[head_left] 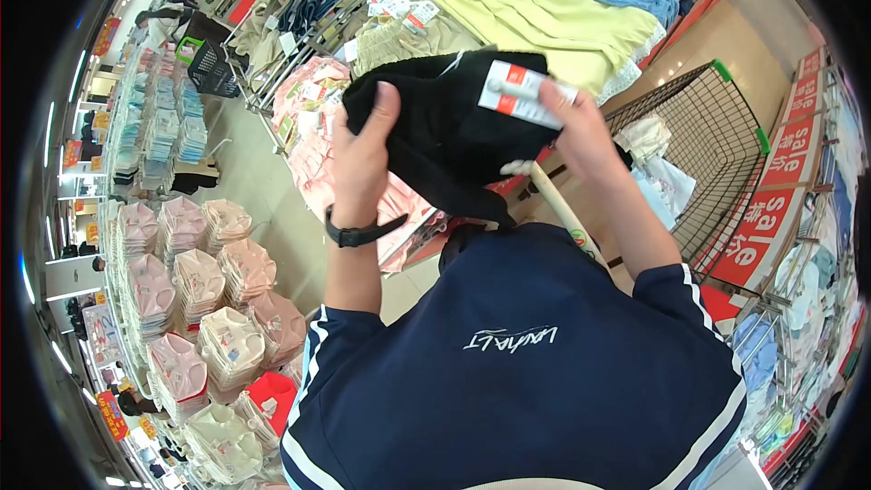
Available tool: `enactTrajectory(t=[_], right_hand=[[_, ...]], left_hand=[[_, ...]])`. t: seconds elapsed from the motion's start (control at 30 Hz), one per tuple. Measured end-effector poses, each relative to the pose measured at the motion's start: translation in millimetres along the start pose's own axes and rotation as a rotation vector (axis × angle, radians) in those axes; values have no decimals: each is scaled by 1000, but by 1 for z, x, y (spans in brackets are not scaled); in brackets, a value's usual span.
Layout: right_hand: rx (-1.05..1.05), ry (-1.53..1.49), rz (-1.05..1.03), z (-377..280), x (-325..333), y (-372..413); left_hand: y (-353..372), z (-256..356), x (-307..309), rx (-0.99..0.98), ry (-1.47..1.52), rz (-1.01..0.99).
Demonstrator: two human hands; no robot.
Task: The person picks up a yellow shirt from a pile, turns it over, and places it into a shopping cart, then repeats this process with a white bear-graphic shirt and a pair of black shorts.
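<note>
Both my hands hold a folded black garment point(440, 122) up in front of my chest. My left hand point(365, 150), with a black watch point(363, 232) on the wrist, grips its left end, thumb on top. At the right end, my right hand point(581, 127) is closed on the garment, its fingers at a white and red price tag point(519, 93) lying across the cloth. Part of the garment hangs down toward my navy shirt point(526, 381). Beneath it, the pale cart handle point(562, 204) is partly covered.
A wire shopping cart point(717, 132) with light clothes point(658, 168) in it stands at right. Ahead are yellow trousers point(544, 14) and pink garments point(313, 132) on a display. Stacked underwear point(231, 345) fills racks at left. Red sale signs point(762, 218) line the right shelf.
</note>
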State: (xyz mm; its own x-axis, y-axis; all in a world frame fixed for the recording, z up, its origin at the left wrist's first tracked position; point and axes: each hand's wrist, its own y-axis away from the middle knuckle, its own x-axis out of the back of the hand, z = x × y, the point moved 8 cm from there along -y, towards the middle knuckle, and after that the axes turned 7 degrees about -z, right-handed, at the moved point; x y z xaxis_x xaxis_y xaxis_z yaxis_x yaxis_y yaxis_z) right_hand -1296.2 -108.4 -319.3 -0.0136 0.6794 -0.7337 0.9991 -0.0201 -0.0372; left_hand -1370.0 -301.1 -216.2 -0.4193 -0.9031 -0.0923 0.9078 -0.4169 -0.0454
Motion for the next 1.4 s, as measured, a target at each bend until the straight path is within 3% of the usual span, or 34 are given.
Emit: enactTrajectory(t=[0.17, 0.2, 0.3, 0.4, 0.47, 0.53, 0.6, 0.67, 0.73, 0.77, 0.8, 0.87, 0.93, 1.03, 1.1, 1.2, 1.3, 1.4], right_hand=[[208, 496, -95, -75, -15, -44], [258, 613, -99, -88, -22, -50], [561, 1003, 49, -129, -54, -52], [829, 1302, 217, -136, -89, -44], [904, 1316, 242, -119, -109, -34], [899, 1346, 88, -90, -134, -25], [900, 1356, -19, -66, -149, -12], [826, 1370, -148, -51, -152, -7], [922, 1259, -294, -52, -156, 0], [864, 1187, -402, -51, -151, 0], [807, 1112, -505, -54, -142, 1], [840, 992, -281, -69, -101, 1], [806, 895, -7, -80, -70, -9], [255, 790, -372, -41, -53, -44], [-135, 618, -569, -16, -58, -45], [-135, 673, -555, -13, -59, -42], [-194, 485, -455, -21, -50, -38], [-188, 244, -392, -17, -44, -38]], left_hand=[[-19, 59, 31, -222, -751, 22], [-21, 78, 26, -356, -969, 29], [-11, 119, 5, -559, -1084, 206], [-14, 116, -7, -534, -1080, 258], [-23, 88, -5, -447, -865, 189], [-22, 51, -8, -212, -617, 78], [-16, 24, -20, -212, -123, -53], [-5, 22, -27, -265, -34, -69], [-3, 38, -31, -275, -257, -1], [-9, 34, -21, -193, -56, 62], [-13, 41, -17, -247, -58, 82], [-15, 53, -15, -239, 124, 117], [-16, 62, -12, -193, 194, 22], [-21, 67, -20, -120, 268, -204], [-30, 61, -15, -128, 394, -221], [-45, 57, -4, -121, 468, -161], [-61, 42, 26, -72, 404, 20], [-52, 3, 18, 53, 543, 9]])
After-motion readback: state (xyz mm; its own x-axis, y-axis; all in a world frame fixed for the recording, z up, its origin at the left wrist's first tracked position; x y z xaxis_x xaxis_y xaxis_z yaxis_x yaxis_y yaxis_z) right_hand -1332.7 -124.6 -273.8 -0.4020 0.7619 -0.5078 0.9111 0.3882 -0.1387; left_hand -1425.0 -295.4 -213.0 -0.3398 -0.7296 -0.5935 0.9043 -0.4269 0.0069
